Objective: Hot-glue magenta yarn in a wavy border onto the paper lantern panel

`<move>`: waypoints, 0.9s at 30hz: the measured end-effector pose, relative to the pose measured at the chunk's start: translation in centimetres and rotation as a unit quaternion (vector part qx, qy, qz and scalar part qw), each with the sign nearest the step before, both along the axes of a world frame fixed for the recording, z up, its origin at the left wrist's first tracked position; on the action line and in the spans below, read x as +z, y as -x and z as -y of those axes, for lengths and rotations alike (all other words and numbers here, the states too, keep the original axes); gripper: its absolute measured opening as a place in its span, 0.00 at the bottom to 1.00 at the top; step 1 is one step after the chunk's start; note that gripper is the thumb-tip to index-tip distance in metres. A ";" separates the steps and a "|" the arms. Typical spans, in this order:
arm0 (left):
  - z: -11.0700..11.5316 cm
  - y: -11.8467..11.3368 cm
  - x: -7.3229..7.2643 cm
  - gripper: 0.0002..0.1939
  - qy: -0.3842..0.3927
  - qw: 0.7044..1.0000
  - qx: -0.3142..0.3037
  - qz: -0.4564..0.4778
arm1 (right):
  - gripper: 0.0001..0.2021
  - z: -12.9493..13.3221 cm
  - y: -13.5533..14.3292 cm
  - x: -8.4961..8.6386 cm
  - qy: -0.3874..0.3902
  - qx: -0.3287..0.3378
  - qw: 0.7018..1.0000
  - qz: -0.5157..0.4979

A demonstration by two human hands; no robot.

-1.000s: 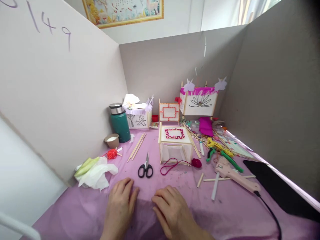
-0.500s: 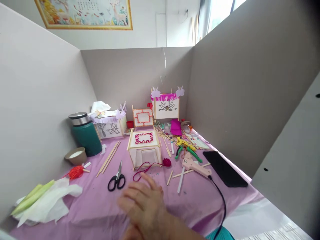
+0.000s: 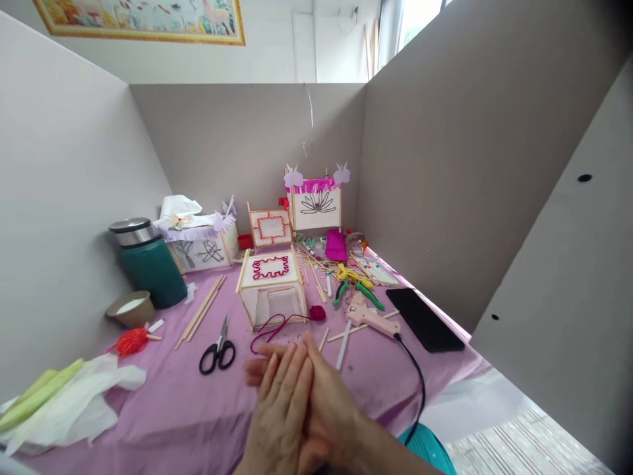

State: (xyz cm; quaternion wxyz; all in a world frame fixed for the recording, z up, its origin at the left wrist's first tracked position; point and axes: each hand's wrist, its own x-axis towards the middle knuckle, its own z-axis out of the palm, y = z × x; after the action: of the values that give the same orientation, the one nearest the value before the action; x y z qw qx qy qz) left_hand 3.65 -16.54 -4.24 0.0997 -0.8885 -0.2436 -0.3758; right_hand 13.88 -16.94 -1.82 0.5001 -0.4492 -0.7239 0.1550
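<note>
My left hand lies against my right hand at the front edge of the table, palms together, fingers stretched out. Whatever may be between the palms is hidden; nothing shows sticking out. Just beyond the fingertips runs a loose strand of dark pink yarn from a small yarn ball. Behind it stands a white box-shaped paper and stick model, with a wavy yarn outline on its top. Black-handled scissors rest left of my hands. A pink glue gun is to their right, its cord trailing off the table.
Along the left stand a green thermos, a bowl, red yarn and crumpled white paper. Green-handled pliers and a black phone-like slab lie right. Decorated paper lanterns stand behind; partitions enclose the table.
My hands were blurred, one crossed over the other; now they are pressed palm to palm with the fingers pointing forward. The view has shifted slightly to the right.
</note>
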 end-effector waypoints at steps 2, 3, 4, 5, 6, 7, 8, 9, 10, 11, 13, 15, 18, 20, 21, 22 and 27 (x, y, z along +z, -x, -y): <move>-1.3 0.5 0.9 0.29 0.006 0.999 0.047 0.005 | 0.23 0.0 -2.7 1.2 0.084 -0.024 0.994 0.071; -2.1 0.8 1.5 0.22 0.036 0.995 0.089 0.028 | 0.19 -0.3 -4.2 1.8 0.104 -0.043 0.989 0.097; -2.9 0.9 2.0 0.17 0.071 0.988 0.130 0.046 | 0.16 -0.9 -5.5 2.4 0.114 -0.062 0.985 0.114; -3.7 0.9 2.6 0.15 0.105 0.978 0.173 0.045 | 0.15 -1.6 -6.7 2.8 0.121 -0.092 0.979 0.133; -4.5 0.7 3.1 0.15 0.152 0.965 0.215 0.006 | 0.14 -2.5 -7.5 3.0 0.124 -0.123 0.972 0.156; -5.3 0.4 3.5 0.15 0.190 0.949 0.247 -0.044 | 0.13 -3.5 -8.1 3.0 0.128 -0.150 0.964 0.179; -5.9 0.0 3.8 0.14 0.203 0.942 0.262 -0.059 | 0.12 -4.4 -8.5 2.9 0.133 -0.170 0.955 0.202; -6.5 -0.5 4.0 0.14 0.211 0.935 0.275 -0.069 | 0.12 -5.3 -8.7 2.7 0.138 -0.185 0.947 0.223; -7.1 -1.0 4.1 0.14 0.215 0.931 0.285 -0.075 | 0.12 -6.1 -8.8 2.5 0.144 -0.193 0.939 0.244; -7.6 -1.4 3.9 0.13 0.215 0.929 0.291 -0.075 | 0.13 -6.7 -8.7 2.1 0.151 -0.197 0.932 0.263; -8.4 -2.0 3.4 0.12 0.221 0.925 0.300 -0.079 | 0.13 -7.6 -8.7 1.6 0.161 -0.195 0.922 0.293; -9.0 -2.1 2.8 0.12 0.227 0.923 0.300 -0.077 | 0.14 -7.7 -8.7 1.4 0.168 -0.193 0.916 0.308; -9.2 -1.8 2.5 0.13 0.242 0.925 0.286 -0.066 | 0.12 -6.8 -8.7 1.6 0.169 -0.196 0.919 0.298; -8.8 -1.7 2.9 0.11 0.260 0.926 0.267 -0.052 | 0.10 -5.7 -8.4 2.1 0.161 -0.184 0.931 0.272; -8.4 -1.7 3.2 0.11 0.272 0.928 0.250 -0.044 | 0.08 -5.1 -8.1 2.3 0.156 -0.170 0.939 0.254; -7.9 -1.7 3.5 0.11 0.286 0.930 0.229 -0.034 | 0.07 -4.6 -7.7 2.5 0.149 -0.151 0.949 0.234; -4.8 -1.4 4.9 0.11 0.335 0.930 0.144 0.045 | 0.15 -2.8 -5.0 2.8 0.119 -0.050 0.985 0.116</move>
State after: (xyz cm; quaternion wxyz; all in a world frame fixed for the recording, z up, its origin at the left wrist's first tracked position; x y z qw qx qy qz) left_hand 5.00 -11.72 0.70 -0.1618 -0.8080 -0.4845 -0.2937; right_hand 18.85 -14.18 1.02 0.3629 -0.5564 -0.7298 0.1615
